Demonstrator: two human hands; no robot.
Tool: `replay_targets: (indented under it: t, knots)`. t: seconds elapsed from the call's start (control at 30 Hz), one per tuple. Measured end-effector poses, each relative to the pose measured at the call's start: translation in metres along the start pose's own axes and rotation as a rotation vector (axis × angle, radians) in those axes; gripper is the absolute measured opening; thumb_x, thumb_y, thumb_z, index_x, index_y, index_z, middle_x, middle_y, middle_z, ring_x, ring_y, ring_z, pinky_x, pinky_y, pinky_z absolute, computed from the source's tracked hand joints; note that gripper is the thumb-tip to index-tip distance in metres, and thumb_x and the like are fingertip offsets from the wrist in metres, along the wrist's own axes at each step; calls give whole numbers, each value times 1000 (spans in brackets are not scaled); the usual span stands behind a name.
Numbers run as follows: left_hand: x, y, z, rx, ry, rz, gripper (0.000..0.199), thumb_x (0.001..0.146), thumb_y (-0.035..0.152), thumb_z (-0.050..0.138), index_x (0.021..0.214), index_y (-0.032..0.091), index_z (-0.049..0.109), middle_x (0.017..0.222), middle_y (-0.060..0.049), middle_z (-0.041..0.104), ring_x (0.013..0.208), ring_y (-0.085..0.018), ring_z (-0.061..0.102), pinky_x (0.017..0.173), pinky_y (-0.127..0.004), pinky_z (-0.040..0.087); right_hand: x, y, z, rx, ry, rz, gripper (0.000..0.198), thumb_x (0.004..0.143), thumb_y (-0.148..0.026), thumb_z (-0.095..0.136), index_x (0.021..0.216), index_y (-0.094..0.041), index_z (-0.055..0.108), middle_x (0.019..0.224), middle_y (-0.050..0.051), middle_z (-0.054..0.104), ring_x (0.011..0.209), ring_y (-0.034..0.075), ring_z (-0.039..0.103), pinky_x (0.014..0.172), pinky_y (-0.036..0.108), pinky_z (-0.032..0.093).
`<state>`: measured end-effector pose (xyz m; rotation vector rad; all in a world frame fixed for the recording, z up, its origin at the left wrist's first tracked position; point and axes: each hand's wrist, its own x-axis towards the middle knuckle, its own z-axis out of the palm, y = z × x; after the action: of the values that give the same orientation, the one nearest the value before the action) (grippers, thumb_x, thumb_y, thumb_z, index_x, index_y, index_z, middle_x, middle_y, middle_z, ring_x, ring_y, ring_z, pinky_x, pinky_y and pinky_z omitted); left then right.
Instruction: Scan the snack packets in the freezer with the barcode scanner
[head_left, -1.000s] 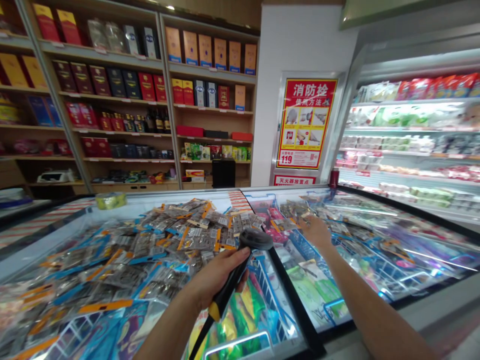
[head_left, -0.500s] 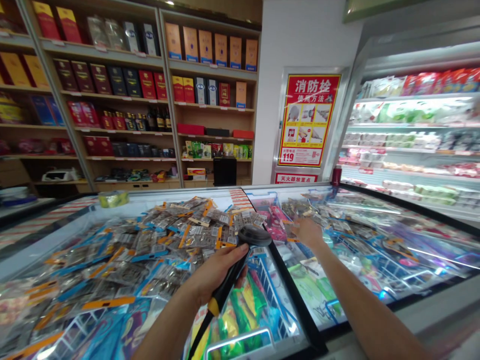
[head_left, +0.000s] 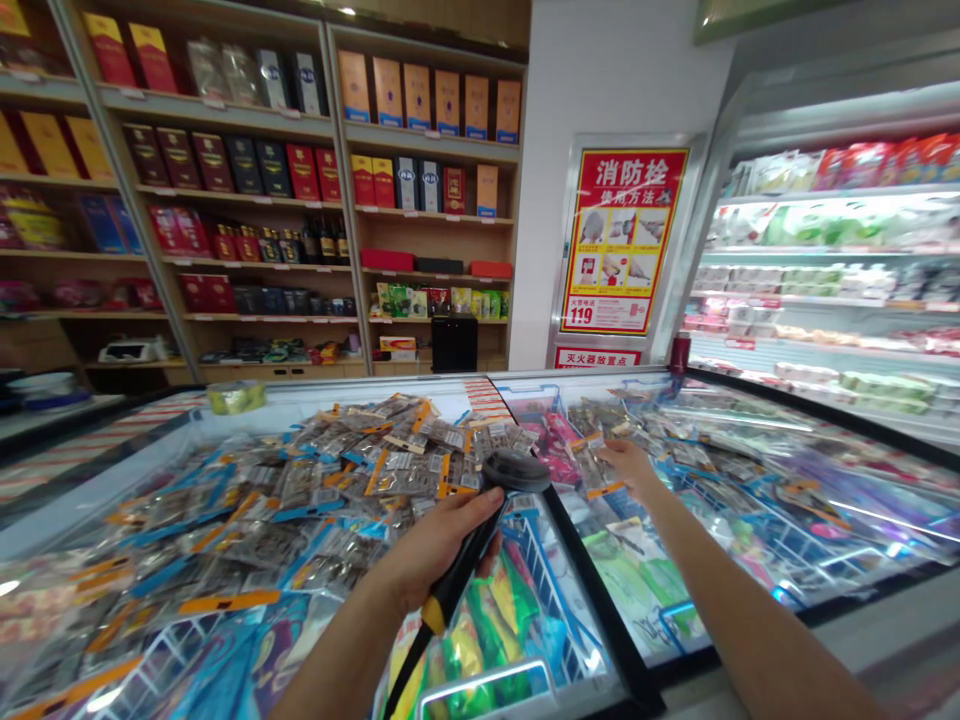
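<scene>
My left hand (head_left: 457, 535) is wrapped around the handle of a black and yellow barcode scanner (head_left: 465, 560), its head up and its cable trailing down toward me. Farther right, my right hand (head_left: 630, 468) pinches the edge of a small clear packet with orange bands (head_left: 592, 468). That packet is just right of the scanner head, above the freezer's black divider. Many similar packets (head_left: 292, 490) with blue and orange bands lie heaped on the left, and more packets (head_left: 600, 415) lie behind my right hand.
The chest freezer's black divider (head_left: 592, 580) runs between the two sides. Wire baskets (head_left: 559, 590) hold green and yellow bags (head_left: 487, 630). A roll of tape (head_left: 236, 397) sits on the back left edge, and a red can (head_left: 679, 354) at the back right. Shelves of boxes stand behind.
The packet in my right hand now shows more clearly, its orange bands turned toward me. My left hand keeps the scanner in nearly the same place. The view has shifted slightly left.
</scene>
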<state>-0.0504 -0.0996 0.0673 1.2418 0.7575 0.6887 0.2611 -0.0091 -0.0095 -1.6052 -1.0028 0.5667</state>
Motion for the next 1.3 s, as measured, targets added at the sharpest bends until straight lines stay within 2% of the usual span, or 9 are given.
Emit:
replay_targets:
  t: [0.13,0.3,0.5,0.8,0.93,1.13,1.3]
  knots:
    - [-3,1,2,22,-31,4,36,72,48,47,64,14,47,52,0,52,41,-6,45,43,-19,29,1,1,-6,249,-15,76,14,66,-29,50,74,-18,51,59,2,62,54,19,61,51,33,50]
    - [-5,3,5,31,-56,-20,38,71,50,47,62,14,48,51,0,51,40,-6,43,43,-19,28,0,-8,-7,477,-22,63,21,66,-21,50,86,-19,50,76,3,66,66,19,63,58,34,53]
    - [-4,1,2,61,-81,-9,37,72,49,46,63,13,49,52,1,50,41,-7,43,44,-20,28,0,-12,-7,838,-64,61,18,62,-13,53,78,-21,55,68,-2,66,59,16,62,56,31,53]
    - [-5,0,4,106,-127,0,37,74,46,45,59,12,48,51,1,47,42,-6,42,45,-20,27,0,-11,-5,923,-71,-14,17,60,-15,58,75,-22,55,71,-2,67,61,17,62,56,34,53]
    - [-4,0,8,81,-110,-38,35,71,47,48,64,13,48,52,1,48,42,-7,43,44,-20,28,-1,-12,-4,944,-68,-25,16,60,-16,59,74,-22,54,73,-1,66,66,20,62,58,39,53]
    - [-5,2,8,51,-58,-34,33,72,45,48,63,14,45,50,1,49,41,-7,43,43,-20,29,-1,-12,-3,919,-39,-45,12,63,-15,56,74,-21,54,71,-1,66,64,18,62,60,37,54]
    - [-6,2,7,34,-91,-30,31,72,43,49,63,14,45,51,1,49,41,-6,43,43,-19,29,-2,-13,-3,913,-74,-21,13,63,-16,56,74,-22,54,72,-1,65,65,19,62,60,38,53]
